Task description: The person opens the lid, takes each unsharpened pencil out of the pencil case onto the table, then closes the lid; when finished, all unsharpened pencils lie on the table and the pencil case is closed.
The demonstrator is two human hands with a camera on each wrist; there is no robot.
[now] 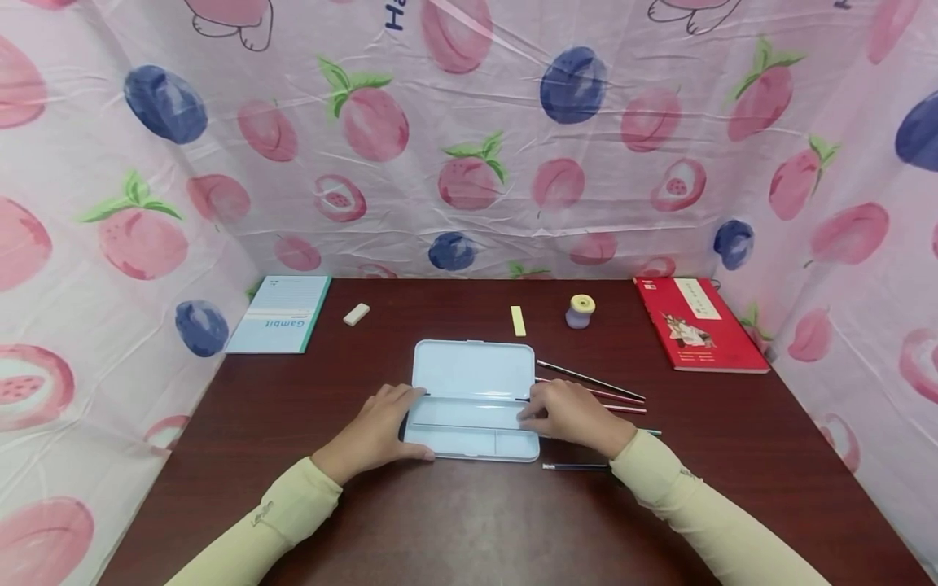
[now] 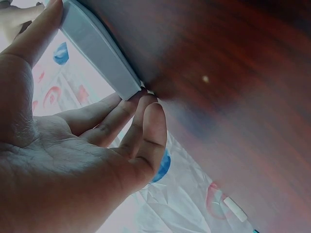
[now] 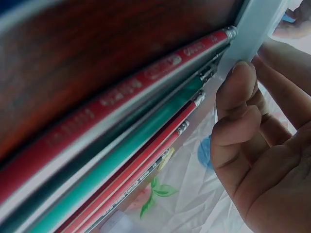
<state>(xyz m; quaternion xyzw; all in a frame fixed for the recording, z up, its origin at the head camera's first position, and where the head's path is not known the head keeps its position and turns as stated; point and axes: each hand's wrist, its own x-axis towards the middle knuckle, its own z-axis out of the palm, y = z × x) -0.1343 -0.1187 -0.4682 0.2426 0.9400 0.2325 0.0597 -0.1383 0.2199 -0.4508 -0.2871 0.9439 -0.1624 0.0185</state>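
A pale blue pencil case lies on the table with its lid laid back, showing a long compartment and smaller front ones. My left hand grips its left end, thumb at the front edge and fingers toward the hinge. In the left wrist view, fingertips meet a corner of the case. Over the right end, my right hand pinches the case at the side of the long compartment; its thumb and index tips are partly hidden. Beside it lie several pencils, among them a black one, a red one and a green one.
Farther back stand a white eraser, a yellow strip and a small yellow-topped purple container. A light blue notebook lies back left, a red book back right. Fruit-printed cloth borders the table.
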